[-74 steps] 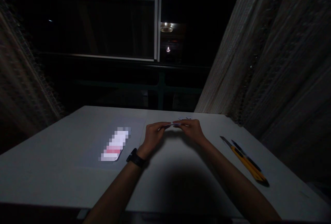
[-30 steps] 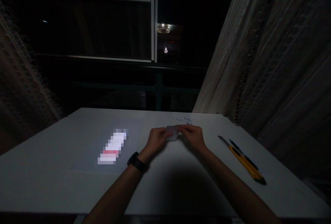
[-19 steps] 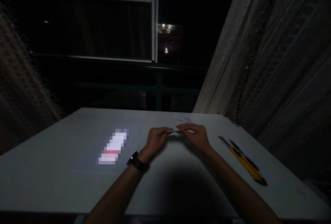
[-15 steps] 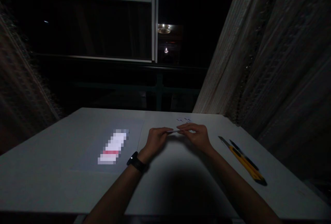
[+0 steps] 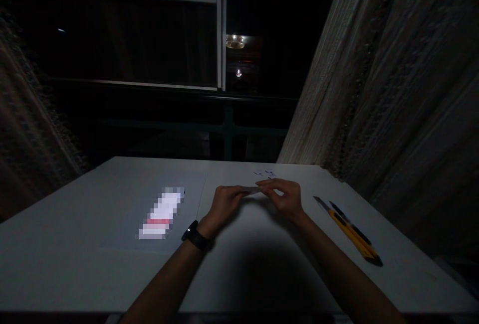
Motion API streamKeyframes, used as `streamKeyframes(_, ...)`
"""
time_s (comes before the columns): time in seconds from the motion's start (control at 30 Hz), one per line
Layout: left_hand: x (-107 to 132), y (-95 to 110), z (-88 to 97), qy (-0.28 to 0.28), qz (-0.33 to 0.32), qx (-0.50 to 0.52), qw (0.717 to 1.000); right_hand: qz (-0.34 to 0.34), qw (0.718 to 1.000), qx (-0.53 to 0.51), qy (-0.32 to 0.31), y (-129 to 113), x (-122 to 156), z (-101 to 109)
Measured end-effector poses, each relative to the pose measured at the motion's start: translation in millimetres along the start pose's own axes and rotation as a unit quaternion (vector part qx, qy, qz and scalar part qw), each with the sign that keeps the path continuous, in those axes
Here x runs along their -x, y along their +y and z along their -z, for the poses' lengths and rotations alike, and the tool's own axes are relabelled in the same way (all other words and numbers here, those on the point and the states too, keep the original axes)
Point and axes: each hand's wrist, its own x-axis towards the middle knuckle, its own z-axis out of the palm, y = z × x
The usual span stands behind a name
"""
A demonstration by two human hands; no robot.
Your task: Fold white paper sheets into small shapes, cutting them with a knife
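Dark marks [image 5: 269, 172] right of centre are too small to read, partly hidden by the right hand [image 5: 285, 198]. It and the left hand [image 5: 226, 200] pinch a small pale piece [image 5: 252, 190] at centre. Lower left, a pixelated screen [image 5: 161, 212] glows; lower right, a yellow-handled cutter [image 5: 351, 233] lies beside a dark pen [image 5: 362, 236].

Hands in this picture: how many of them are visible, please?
2: the left hand, with a watch on its wrist, and the right hand. They meet at a small pale piece between their fingertips.
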Motion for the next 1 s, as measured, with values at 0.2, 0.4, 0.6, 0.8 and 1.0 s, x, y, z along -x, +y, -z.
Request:
streamKeyframes(0.2,-0.8,1.3,1.3,-0.006,0.003,0.017,1.000,0.009,0.999,0.038,0.002,-1.3,0.9,-1.0)
streamKeyframes(0.4,-0.9,0.1,2.0,-0.007,-0.009,0.011,1.000,0.024,0.999,0.031,-0.011,-0.9,0.5,-2.6)
streamKeyframes(0.6,-1.0,0.3,1.7,-0.007,-0.001,0.019,1.000,0.015,1.000,0.019,-0.003,-3.4,0.0,-2.9)
streamKeyframes(0.8,-2.2,4.8,-0.6,-0.004,0.069,0.059,0.996,-0.095,0.995,0.009,0.000,4.9,0.0,-5.3)
streamKeyframes(1.0,-6.4,6.3,-1.4,-0.026,0.211,0.190,0.959,-0.185,0.981,0.003,-0.051,24.0,5.1,-14.5)
